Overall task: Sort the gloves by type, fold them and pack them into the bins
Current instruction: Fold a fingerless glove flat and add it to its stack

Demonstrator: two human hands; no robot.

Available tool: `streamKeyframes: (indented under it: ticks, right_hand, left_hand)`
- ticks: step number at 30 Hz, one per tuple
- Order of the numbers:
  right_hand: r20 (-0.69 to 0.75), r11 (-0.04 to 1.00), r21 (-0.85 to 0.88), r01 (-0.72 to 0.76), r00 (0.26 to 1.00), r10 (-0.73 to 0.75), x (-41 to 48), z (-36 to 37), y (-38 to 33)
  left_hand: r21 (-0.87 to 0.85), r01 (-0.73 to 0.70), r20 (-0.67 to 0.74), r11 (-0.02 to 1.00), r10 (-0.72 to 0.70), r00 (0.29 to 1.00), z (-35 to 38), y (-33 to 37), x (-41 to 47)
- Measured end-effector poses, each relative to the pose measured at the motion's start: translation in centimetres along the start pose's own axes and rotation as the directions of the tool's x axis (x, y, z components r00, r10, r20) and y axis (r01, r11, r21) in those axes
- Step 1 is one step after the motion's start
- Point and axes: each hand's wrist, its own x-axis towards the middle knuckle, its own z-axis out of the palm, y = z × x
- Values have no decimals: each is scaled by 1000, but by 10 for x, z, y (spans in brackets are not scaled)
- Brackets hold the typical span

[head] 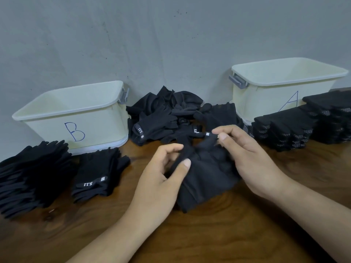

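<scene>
The black glove (205,177) sits just above the bench (209,234), right in front of the person and held between both hands. The left hand (167,168) pinches a fold of cloth between thumb and curled fingers. The right hand (247,158) curls over the glove's far edge and nips it near a small white tag. It looks to me like a fold in the making, though the cloth is too dark to read its shape.

Behind it, a loose heap of gloves (167,114) lies between the two bins, so plenty is left to sort. To the left, in front of bin B (76,114), two neat stacks of plain gloves (98,173) rest on the bench, one showing a "5.11" label. To the right, beside bin A (275,86), stacks of dotted-grip gloves (284,130) are lined up.

I'd say the sorting and folding are well along, but the packing has not begun. What I can see of bin B's inside holds nothing, and bin A's inside is hidden from here.
</scene>
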Motion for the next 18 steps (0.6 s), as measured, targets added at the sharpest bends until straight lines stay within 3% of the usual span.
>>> streamKeyframes:
  ticks: [2, 4, 7, 11, 13, 15, 18]
  right_hand:
    - [-43, 997, 45, -62, 997, 64, 1, 1, -1]
    - [-49, 996, 25, -91, 995, 92, 3, -1, 1]
    - [-48, 998, -61, -30, 998, 28, 3, -6, 4]
    - [61, 932, -344, 113, 993, -98, -1, -9, 9]
    - [153, 847, -489, 209, 976, -152, -2, -10, 13]
    - [309, 719, -611, 331, 936, -168, -4, -10, 15]
    - [502, 552, -710, 437, 864, -38, -6, -8, 16]
  left_hand:
    - [-118, 116, -4, 986, -117, 993, -2, -1, 3]
    - [10, 144, -44, 989, -144, 989, -5, -6, 5]
    - [415, 39, -67, 909, -12, 998, -9, -18, 4]
    - [599, -262, 31, 757, 305, 952, -11, -17, 4]
    - [632, -394, 172, 668, 375, 911, -11, -16, 3]
    - [674, -460, 329, 578, 322, 888, -9, -17, 1]
    - [724, -410, 366, 554, 195, 910, -8, -22, 2]
